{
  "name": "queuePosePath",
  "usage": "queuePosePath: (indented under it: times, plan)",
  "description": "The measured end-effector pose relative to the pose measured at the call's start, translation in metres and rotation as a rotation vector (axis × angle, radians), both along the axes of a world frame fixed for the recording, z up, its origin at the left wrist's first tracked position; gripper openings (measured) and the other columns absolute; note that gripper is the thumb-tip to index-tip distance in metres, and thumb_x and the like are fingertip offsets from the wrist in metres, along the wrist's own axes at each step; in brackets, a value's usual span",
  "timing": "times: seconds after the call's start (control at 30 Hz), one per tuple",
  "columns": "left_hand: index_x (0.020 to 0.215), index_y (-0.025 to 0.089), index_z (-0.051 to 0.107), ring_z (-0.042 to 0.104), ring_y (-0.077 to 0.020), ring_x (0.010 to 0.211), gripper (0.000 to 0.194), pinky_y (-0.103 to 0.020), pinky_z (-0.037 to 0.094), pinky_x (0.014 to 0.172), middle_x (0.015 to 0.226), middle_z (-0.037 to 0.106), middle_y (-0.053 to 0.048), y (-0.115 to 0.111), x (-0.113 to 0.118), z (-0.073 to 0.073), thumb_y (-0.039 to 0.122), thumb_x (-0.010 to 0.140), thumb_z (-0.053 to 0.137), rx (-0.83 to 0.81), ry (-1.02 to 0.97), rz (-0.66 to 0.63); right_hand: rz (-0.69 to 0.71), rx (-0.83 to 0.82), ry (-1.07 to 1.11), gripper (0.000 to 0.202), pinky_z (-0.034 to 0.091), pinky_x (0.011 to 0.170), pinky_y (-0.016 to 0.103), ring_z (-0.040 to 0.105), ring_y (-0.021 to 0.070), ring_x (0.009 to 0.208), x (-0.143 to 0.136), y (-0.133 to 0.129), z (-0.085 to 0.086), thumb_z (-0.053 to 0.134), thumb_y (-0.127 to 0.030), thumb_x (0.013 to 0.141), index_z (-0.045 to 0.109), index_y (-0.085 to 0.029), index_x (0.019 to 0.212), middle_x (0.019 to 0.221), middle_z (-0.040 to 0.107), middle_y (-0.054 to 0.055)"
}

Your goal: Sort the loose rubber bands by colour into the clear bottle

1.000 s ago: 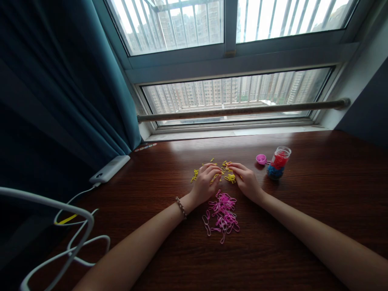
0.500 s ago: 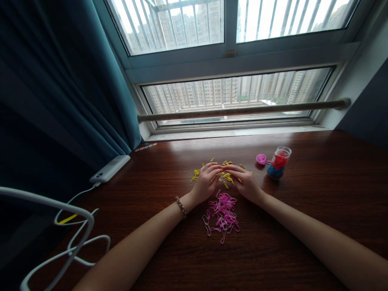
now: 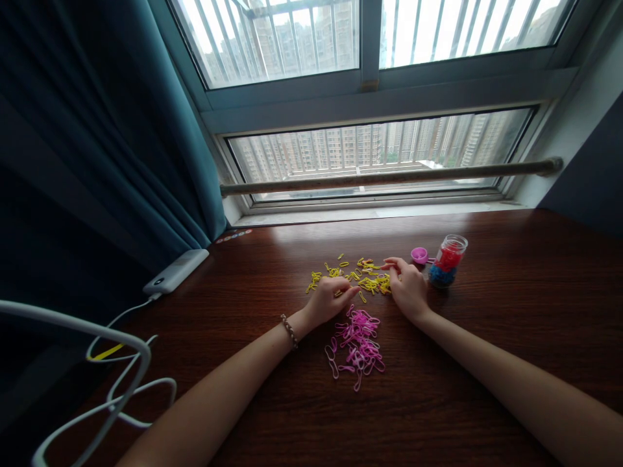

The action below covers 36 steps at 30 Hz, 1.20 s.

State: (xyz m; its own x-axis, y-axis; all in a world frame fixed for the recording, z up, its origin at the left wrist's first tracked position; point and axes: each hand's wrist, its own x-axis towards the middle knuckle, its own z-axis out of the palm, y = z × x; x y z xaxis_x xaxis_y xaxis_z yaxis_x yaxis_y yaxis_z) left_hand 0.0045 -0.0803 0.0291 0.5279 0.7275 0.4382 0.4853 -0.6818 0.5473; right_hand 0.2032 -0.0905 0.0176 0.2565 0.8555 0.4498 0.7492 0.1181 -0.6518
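Note:
Yellow plastic stitch markers (image 3: 374,284), shaped like small safety pins, lie in a loose spread on the brown table. Pink stitch markers (image 3: 361,340) make a heap closer to me. My left hand (image 3: 331,299) rests at the near edge of the yellow ones, its fingers curled in and its thumb pointing right; what it may pinch is too small to make out. At the right side of the yellow spread, my right hand (image 3: 407,288) has its fingers apart and reaching left, with nothing visible in them.
Right of my right hand stands an uncapped glass jar (image 3: 448,261) with red and blue pieces inside. Beside it lies a pink scoop (image 3: 419,255). A white power bank (image 3: 178,271) with a white cable (image 3: 117,334) lies at left, near the blue curtain (image 3: 189,162).
My hands were touching fingertip to fingertip over the yellow stitch markers. Now they are apart: the right has moved right, and the left has curled its fingers. More yellow markers show between them.

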Motion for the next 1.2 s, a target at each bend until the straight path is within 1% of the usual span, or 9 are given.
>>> queuePosePath:
  times: [0.13,0.33,0.43,0.53,0.63,0.77,0.97,1.07,1.2]
  plan:
    - [0.044,0.015,0.038,0.028,-0.006,0.044,0.046,-0.021,0.025,0.046,0.044,0.032,0.005,-0.004,0.0,0.001,0.034,0.084,0.045,-0.024,0.026,-0.111,-0.05,-0.104,-0.128,0.023,0.038,0.069,0.032,0.056,0.0204,0.075,0.0,-0.001,0.0,0.046,-0.014,0.076,0.066,-0.022,0.082,0.072,0.067,0.003]
    - [0.052,0.015,0.043,0.031,-0.0063,0.046,0.034,-0.02,0.026,0.045,0.048,0.038,0.005,-0.004,0.0,-0.001,0.033,0.078,0.053,-0.038,0.017,-0.067,0.025,0.006,-0.202,0.025,0.035,0.066,0.034,0.047,0.0205,0.07,0.002,-0.001,-0.008,0.048,-0.012,0.073,0.069,-0.024,0.069,0.083,0.069,0.002]
    - [0.054,0.015,0.042,0.031,-0.0063,0.047,0.031,-0.019,0.026,0.045,0.049,0.038,0.005,-0.004,0.001,-0.002,0.031,0.078,0.053,-0.039,0.015,-0.055,0.057,0.063,-0.227,0.026,0.035,0.067,0.036,0.045,0.0212,0.071,0.002,0.0,-0.012,0.048,-0.009,0.072,0.07,-0.024,0.071,0.083,0.07,0.003]
    - [0.054,0.015,0.041,0.03,-0.0062,0.047,0.031,-0.019,0.025,0.045,0.049,0.037,0.005,-0.004,0.002,-0.001,0.03,0.078,0.053,-0.036,0.018,-0.048,0.09,0.037,-0.242,0.028,0.036,0.071,0.04,0.046,0.0237,0.077,0.002,0.001,-0.012,0.048,-0.007,0.072,0.07,-0.022,0.076,0.086,0.069,0.005]
    - [0.053,0.015,0.041,0.03,-0.0058,0.046,0.032,-0.019,0.025,0.045,0.048,0.036,0.006,-0.004,0.001,-0.001,0.031,0.078,0.053,-0.034,0.038,-0.056,0.141,0.033,-0.179,0.032,0.038,0.078,0.043,0.048,0.0259,0.089,0.002,0.003,-0.011,0.044,-0.005,0.072,0.069,-0.02,0.085,0.094,0.067,0.006]
    - [0.053,0.015,0.043,0.03,-0.0056,0.045,0.033,-0.019,0.025,0.045,0.047,0.037,0.005,-0.004,0.0,-0.002,0.033,0.079,0.052,-0.028,0.064,-0.079,0.269,0.152,0.004,0.039,0.042,0.086,0.037,0.054,0.021,0.095,0.0,0.005,-0.009,0.036,-0.003,0.074,0.065,-0.016,0.096,0.103,0.062,0.009]
    - [0.048,0.014,0.042,0.03,-0.0056,0.044,0.041,-0.02,0.024,0.045,0.045,0.036,0.005,-0.004,0.001,-0.002,0.034,0.083,0.048,0.014,0.087,-0.082,0.301,0.257,0.115,0.027,0.046,0.084,0.036,0.057,0.0209,0.092,-0.004,0.002,-0.003,0.043,-0.011,0.079,0.065,-0.016,0.093,0.099,0.061,0.01]
    - [0.046,0.015,0.044,0.034,-0.0072,0.045,0.045,-0.022,0.027,0.048,0.046,0.04,0.003,-0.002,0.0,-0.002,0.033,0.088,0.04,0.09,0.065,0.007,0.458,0.301,0.098,0.025,0.047,0.084,0.034,0.058,0.0193,0.093,-0.012,-0.01,0.004,0.044,-0.012,0.081,0.064,-0.019,0.093,0.098,0.062,0.008]
    - [0.051,0.017,0.046,0.044,-0.0127,0.058,0.043,-0.026,0.035,0.06,0.054,0.046,-0.001,0.004,-0.004,-0.001,0.03,0.09,0.033,0.268,0.011,0.266,0.924,0.244,-0.065,0.032,0.049,0.081,0.028,0.059,0.015,0.092,-0.024,-0.028,0.01,0.04,-0.009,0.082,0.062,-0.022,0.101,0.101,0.063,0.006]
